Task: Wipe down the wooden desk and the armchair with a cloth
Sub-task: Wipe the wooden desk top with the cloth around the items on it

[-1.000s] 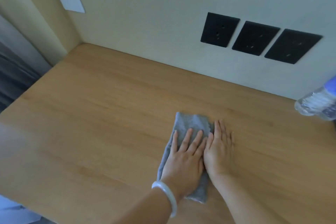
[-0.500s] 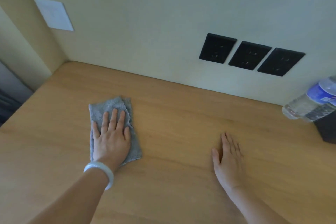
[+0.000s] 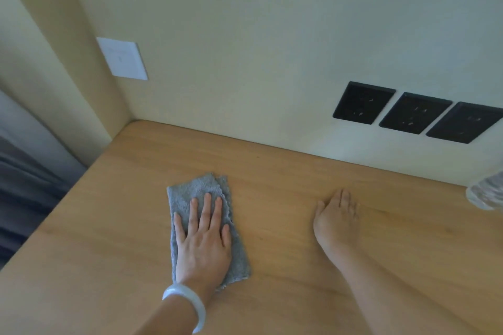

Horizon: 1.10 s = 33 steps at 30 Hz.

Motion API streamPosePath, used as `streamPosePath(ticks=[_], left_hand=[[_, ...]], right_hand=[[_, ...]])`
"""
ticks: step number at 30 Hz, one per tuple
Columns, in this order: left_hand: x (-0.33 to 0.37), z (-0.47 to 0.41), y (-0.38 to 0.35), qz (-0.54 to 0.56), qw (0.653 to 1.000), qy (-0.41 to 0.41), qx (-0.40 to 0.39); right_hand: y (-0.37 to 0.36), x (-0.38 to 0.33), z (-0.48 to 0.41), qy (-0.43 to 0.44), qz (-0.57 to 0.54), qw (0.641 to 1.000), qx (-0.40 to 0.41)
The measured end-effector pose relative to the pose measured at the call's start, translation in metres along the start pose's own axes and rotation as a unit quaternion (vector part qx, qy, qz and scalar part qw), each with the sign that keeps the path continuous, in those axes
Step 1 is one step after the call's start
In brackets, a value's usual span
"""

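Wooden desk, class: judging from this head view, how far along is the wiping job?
Done: unclear; the wooden desk shows no trail separating wiped from unwiped wood. In hand: the left hand presses the grey cloth flat on the desk, while the right hand rests flat on bare wood. Left: the armchair, which is not in view, and possibly more desk.

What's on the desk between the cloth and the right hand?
Only bare desk lies between the cloth and the right hand, per the head view.
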<state>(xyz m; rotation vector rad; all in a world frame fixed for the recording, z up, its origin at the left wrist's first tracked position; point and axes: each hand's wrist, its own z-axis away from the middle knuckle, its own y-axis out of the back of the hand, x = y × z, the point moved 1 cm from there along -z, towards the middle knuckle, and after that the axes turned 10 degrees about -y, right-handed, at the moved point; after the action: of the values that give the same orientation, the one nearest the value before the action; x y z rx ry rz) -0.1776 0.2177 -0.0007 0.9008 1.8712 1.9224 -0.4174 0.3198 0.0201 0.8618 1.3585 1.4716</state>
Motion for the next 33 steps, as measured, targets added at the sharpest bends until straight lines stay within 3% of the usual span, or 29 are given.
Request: streamPosePath(ticks=[3,9,16,21,25,29,31,33], left_hand=[[0.005,0.002,0.001,-0.012,0.999,-0.048,-0.014],[0.064,-0.046,-0.006,-0.028,0.953,-0.289,-0.084],[0.118,-0.155,-0.028,-0.025,0.929,-0.357,-0.096],[0.096,-0.177,-0.024,-0.055,0.957,-0.275,-0.072],[0.014,-0.165,-0.008,-0.057,0.993,-0.102,-0.02],[-0.07,-0.125,0.015,-0.023,0.998,0.059,-0.009],[-0.069,-0.098,0.018,-0.022,0.993,0.113,-0.004],[-0.037,-0.068,0.015,-0.019,0.996,0.09,0.002]], right_hand=[[-0.011,-0.017,-0.007,-0.044,-0.008,0.999,0.023],[-0.02,-0.014,-0.013,-0.056,-0.006,0.998,0.04],[-0.026,-0.014,-0.016,-0.073,0.015,0.996,0.051],[-0.021,-0.016,-0.013,-0.065,0.004,0.997,0.05],[-0.021,-0.015,-0.011,-0.056,0.013,0.998,0.036],[-0.02,-0.016,-0.011,-0.054,0.012,0.998,0.036],[-0.02,-0.017,-0.011,-0.056,0.02,0.998,0.033],[-0.018,-0.019,-0.01,-0.055,0.029,0.998,0.021]])
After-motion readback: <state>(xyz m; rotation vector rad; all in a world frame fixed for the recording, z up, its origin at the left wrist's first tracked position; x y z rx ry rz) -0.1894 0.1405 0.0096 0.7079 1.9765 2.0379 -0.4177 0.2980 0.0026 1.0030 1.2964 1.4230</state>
